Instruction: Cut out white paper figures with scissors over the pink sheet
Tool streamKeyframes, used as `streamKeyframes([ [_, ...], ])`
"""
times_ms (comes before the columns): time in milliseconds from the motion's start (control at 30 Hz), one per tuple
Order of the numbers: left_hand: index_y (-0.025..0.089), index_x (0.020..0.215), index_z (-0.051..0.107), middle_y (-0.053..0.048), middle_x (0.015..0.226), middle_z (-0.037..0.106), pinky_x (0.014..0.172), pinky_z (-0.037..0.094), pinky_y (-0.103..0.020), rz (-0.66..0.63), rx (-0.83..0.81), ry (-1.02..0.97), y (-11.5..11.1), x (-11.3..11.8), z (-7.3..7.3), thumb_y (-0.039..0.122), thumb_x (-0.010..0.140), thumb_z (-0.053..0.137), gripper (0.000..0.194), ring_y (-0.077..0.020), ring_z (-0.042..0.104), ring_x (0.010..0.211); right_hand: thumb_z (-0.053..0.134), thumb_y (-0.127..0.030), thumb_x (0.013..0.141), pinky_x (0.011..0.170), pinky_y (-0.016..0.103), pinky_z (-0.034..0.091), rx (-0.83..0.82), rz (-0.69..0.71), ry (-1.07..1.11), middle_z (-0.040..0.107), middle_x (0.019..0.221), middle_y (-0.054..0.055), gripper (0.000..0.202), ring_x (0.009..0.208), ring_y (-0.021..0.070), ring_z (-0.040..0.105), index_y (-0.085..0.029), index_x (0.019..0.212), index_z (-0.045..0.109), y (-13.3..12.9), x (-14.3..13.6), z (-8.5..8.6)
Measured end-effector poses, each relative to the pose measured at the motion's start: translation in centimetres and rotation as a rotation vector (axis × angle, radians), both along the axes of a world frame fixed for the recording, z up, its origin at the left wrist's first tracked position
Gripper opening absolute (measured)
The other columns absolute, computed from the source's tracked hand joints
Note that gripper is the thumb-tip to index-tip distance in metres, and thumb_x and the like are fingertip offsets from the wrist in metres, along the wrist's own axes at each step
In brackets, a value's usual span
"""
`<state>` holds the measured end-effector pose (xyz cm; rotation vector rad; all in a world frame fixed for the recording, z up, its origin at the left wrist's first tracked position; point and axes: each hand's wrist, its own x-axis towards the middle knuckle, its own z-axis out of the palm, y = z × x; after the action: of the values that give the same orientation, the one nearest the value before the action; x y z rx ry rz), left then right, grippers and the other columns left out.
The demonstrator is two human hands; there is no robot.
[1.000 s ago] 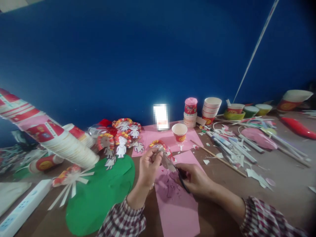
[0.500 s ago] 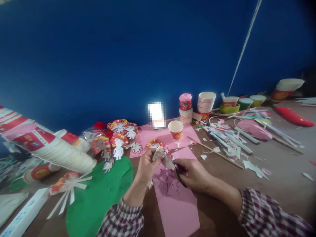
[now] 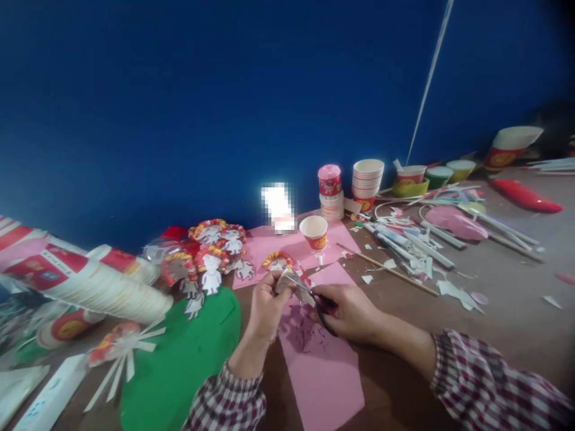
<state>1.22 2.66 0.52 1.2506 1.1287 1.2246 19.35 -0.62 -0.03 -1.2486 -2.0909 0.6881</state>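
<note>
Small pale piece of paper (image 3: 284,281) was in the person's left hand (image 3: 268,308), raised over the near pink sheet of paper (image 3: 326,383), its edge pinched between thumb and fingers. Black-handled metal scissors (image 3: 327,320) were in the right hand (image 3: 353,311), whose grip was curled around the handles; the slim blades pointed left and lay against the paper, though how far apart they stood was too fine to tell. Below the hands, thin dark flecks (image 3: 305,335) were scattered on the near pink sheet, either clippings or drawn marks. Just beyond the left hand's fingertips lay a red-and-yellow ring (image 3: 277,261), and farther back a white paper cup with a red-and-yellow band (image 3: 314,233) stood upright on a second pink sheet (image 3: 258,246). To the left, a rounded green sheet (image 3: 179,365) lay on the brown tabletop (image 3: 399,377), with white paper figures with ringed heads (image 3: 211,280) grouped at its far edge. A long stack of white paper cups (image 3: 112,287) leaned sideways beside it. Right of the near pink sheet, a thin wooden stick (image 3: 395,272) lay aslant, near white pens (image 3: 395,241) and scattered white scraps (image 3: 453,292).
</note>
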Motion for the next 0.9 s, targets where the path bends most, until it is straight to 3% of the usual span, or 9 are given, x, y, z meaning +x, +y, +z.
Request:
streamKeyframes([
  [200, 0.015, 0.080, 0.060, 0.001, 0.066, 0.062, 0.060, 0.044, -0.022, -0.033, -0.107, -0.103, -0.2, 0.3, 0.0, 0.019, 0.065, 0.069, 0.019, -0.0098, 0.055, 0.059, 0.055, -0.026, 0.076, 0.051, 0.021, 0.030, -0.016, 0.002, 0.029, 0.050, 0.059, -0.002, 0.007, 0.052, 0.0108, 0.039, -0.020, 0.072, 0.055, 0.1, 0.0, 0.1],
  [367, 0.015, 0.079, 0.059, 0.001, 0.067, 0.062, 0.061, 0.043, -0.022, -0.042, -0.067, -0.056, 0.3, -0.4, 0.3, 0.022, 0.065, 0.071, 0.020, -0.0099, 0.055, 0.060, 0.055, -0.027, 0.077, 0.051, 0.020, 0.031, -0.093, 0.055, 0.124, 0.048, 0.059, -0.003, 0.009, 0.054, 0.0103, 0.039, -0.018, 0.075, 0.058, 0.3, 0.3, 0.7],
  [567, 0.016, 0.084, 0.059, 0.004, 0.064, 0.056, 0.045, 0.034, -0.016, -0.016, -0.073, 0.022, 0.6, -1.3, 0.2, 0.028, 0.068, 0.068, 0.021, -0.0044, 0.044, 0.048, 0.056, -0.029, 0.078, 0.051, 0.020, 0.034, -0.184, 0.068, 0.239, 0.051, 0.060, -0.002, 0.015, 0.054, 0.0096, 0.040, -0.015, 0.078, 0.061, 0.6, 0.2, 0.0],
  [733, 0.018, 0.088, 0.061, 0.003, 0.066, 0.060, 0.043, 0.035, -0.017, 0.037, -0.144, -0.031, 0.4, -0.9, -0.2, 0.031, 0.065, 0.069, 0.028, -0.0061, 0.048, 0.047, 0.055, -0.028, 0.079, 0.051, 0.020, 0.035, -0.209, 0.064, 0.259, 0.052, 0.061, -0.002, 0.014, 0.055, 0.0104, 0.042, -0.015, 0.079, 0.061, 0.5, -0.1, -0.6],
  [900, 0.016, 0.087, 0.062, 0.002, 0.065, 0.061, 0.045, 0.039, -0.018, -0.040, -0.204, -0.097, 0.2, -0.5, -0.3, 0.032, 0.065, 0.070, 0.028, -0.0077, 0.051, 0.049, 0.052, -0.030, 0.081, 0.051, 0.021, 0.036, -0.243, 0.060, 0.261, 0.053, 0.061, -0.002, 0.016, 0.055, 0.0111, 0.044, -0.016, 0.081, 0.061, 0.5, -0.3, -0.7],
])
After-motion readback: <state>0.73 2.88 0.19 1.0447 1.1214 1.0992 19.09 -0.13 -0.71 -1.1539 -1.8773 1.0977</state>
